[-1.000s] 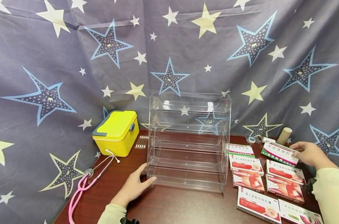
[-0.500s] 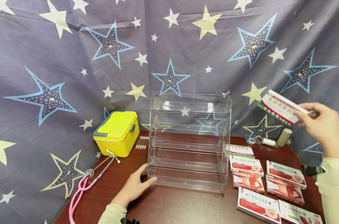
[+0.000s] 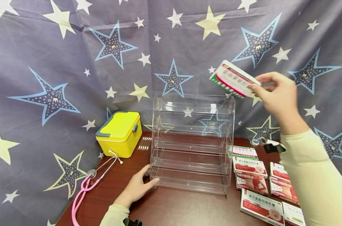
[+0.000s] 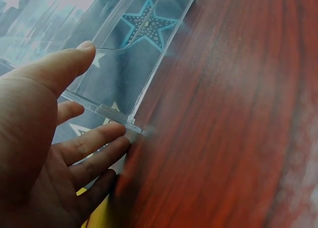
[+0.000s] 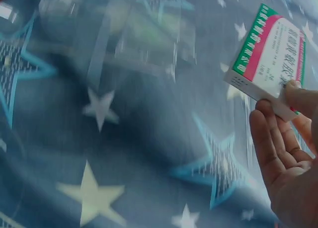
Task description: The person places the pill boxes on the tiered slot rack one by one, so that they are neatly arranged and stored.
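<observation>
My right hand (image 3: 279, 94) is raised in front of the star-patterned cloth, pinching a white, green and magenta medicine box (image 3: 234, 80) by its right end. In the right wrist view the thumb lies on the box's printed face (image 5: 273, 59), fingers beneath it. The box is tilted, up and to the right of a clear acrylic display rack (image 3: 190, 164) with several tiers. At the rack's lower left corner, my left hand (image 3: 137, 186) rests with spread, relaxed fingers. Its thumb (image 4: 74, 59) lies over the front lip, and the other fingers are by the side panel.
Several medicine boxes (image 3: 250, 165) lie in columns right of the rack, partly covered by the right sleeve (image 3: 312, 169). A yellow lidded case (image 3: 120, 135), cotton swabs (image 3: 145, 143) and a pink stethoscope (image 3: 80, 196) are on the left. A tape roll (image 3: 255, 142) lies at the back right.
My right hand has lifted the green-and-white medicine box off the right-hand column and carried it up and left toward the rack. The left hand has stayed at the rack's corner.
</observation>
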A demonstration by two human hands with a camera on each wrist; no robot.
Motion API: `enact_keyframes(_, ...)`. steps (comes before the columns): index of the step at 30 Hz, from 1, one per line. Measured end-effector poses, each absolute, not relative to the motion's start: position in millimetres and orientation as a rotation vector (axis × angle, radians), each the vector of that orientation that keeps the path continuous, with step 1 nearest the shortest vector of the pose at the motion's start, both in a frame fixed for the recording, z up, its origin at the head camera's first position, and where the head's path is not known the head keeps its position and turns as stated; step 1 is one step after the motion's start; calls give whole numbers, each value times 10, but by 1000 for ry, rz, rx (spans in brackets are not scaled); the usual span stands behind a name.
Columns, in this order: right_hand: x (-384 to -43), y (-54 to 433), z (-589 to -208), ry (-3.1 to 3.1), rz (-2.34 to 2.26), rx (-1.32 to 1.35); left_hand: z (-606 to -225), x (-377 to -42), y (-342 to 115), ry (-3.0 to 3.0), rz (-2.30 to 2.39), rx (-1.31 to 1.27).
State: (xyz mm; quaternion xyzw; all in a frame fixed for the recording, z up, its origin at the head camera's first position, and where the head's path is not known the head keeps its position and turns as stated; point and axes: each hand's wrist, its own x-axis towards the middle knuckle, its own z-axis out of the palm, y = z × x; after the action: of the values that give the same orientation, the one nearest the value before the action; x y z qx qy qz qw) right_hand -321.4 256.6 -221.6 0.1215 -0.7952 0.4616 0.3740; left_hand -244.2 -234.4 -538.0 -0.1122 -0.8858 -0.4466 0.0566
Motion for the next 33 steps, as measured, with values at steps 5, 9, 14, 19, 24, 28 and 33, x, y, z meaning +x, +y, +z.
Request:
enact_keyframes(5,-3378,2109,-2204,-2180,1017,405,-5384,-2445,-2340,-2682,-1363,-347)
enact_keyframes(9,-3546,1831,-2252,-2273,994,451,-5381,-2441,-2329,-2669,-1356,-357)
enact_keyframes(14,-3703,1556,-2365,-2382,959,474,-5366,-2427,-2311,-2658,-1365,-358)
enact_keyframes(19,-3813,1316,-2445,-2418,971,494,-5361,-2417,-2314,-2666,-1362,-364)
enact_keyframes(24,-3863,1118,-2504,-2428,1001,518,-5367,-2418,-2330,-2666,-1378,-365)
enact_keyframes(28,-3874,1002,-2538,-2430,1013,520,-5375,-2426,-2336,-2663,-1395,-358)
enact_keyframes(33,-3888,900,-2557,-2405,1034,522,-5381,-2440,-2338,-2661,-1392,-362)
